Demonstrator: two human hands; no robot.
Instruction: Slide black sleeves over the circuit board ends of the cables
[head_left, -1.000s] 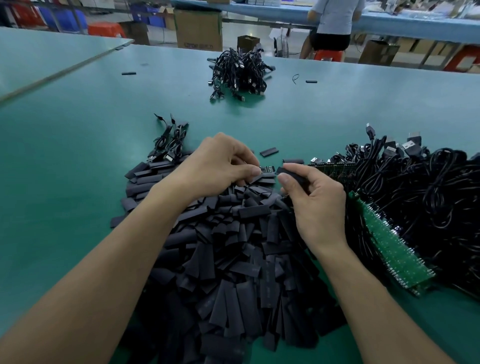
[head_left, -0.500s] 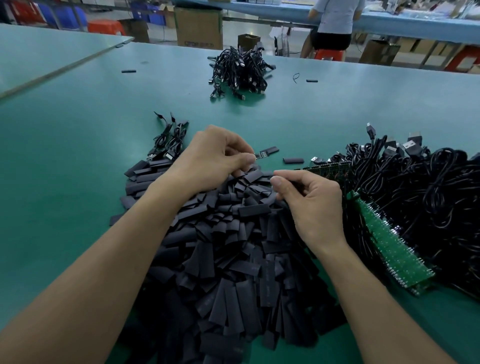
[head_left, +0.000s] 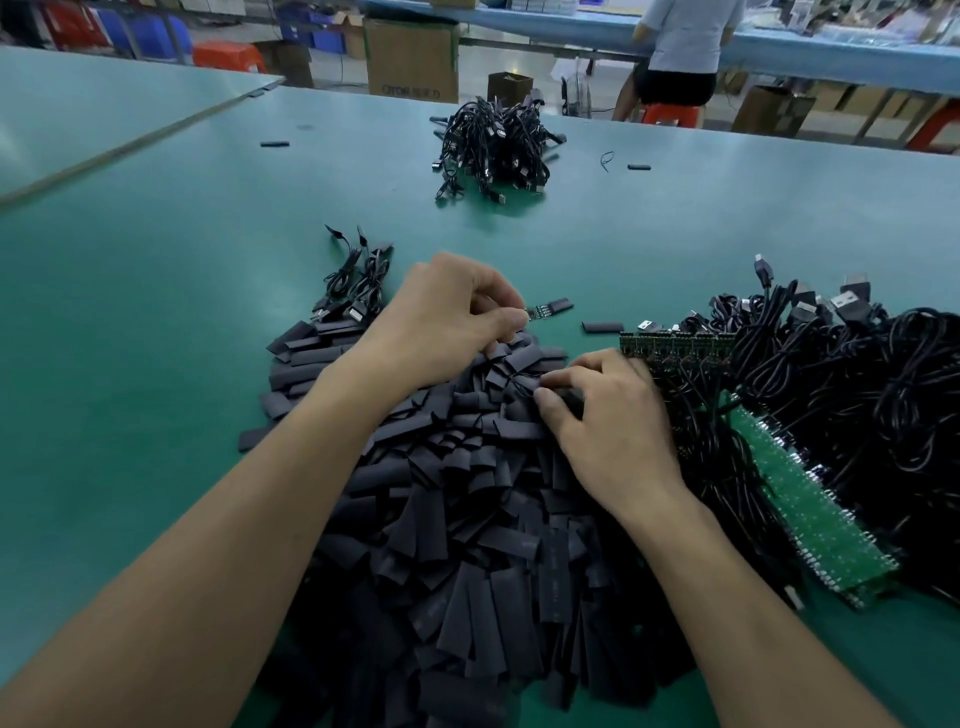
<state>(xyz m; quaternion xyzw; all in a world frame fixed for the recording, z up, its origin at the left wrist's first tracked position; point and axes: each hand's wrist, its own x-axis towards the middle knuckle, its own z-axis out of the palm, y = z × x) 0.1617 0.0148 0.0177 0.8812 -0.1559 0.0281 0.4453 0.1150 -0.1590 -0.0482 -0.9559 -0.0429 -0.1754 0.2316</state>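
Black sleeves form one heap; left grip pinches one circuit board, right grip pinches one sleeve

On the table, the sleeve pile lies centre, cables to its right, boards between them. A cable bundle lies well behind; loose cables lie just behind the pile's left.

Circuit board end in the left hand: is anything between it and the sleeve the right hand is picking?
Nothing visible does. The left hand pinches the circuit board end over the far edge of the sleeve pile; the right hand pinches a sleeve nearby. A loose sleeve lies just past the board's tip.
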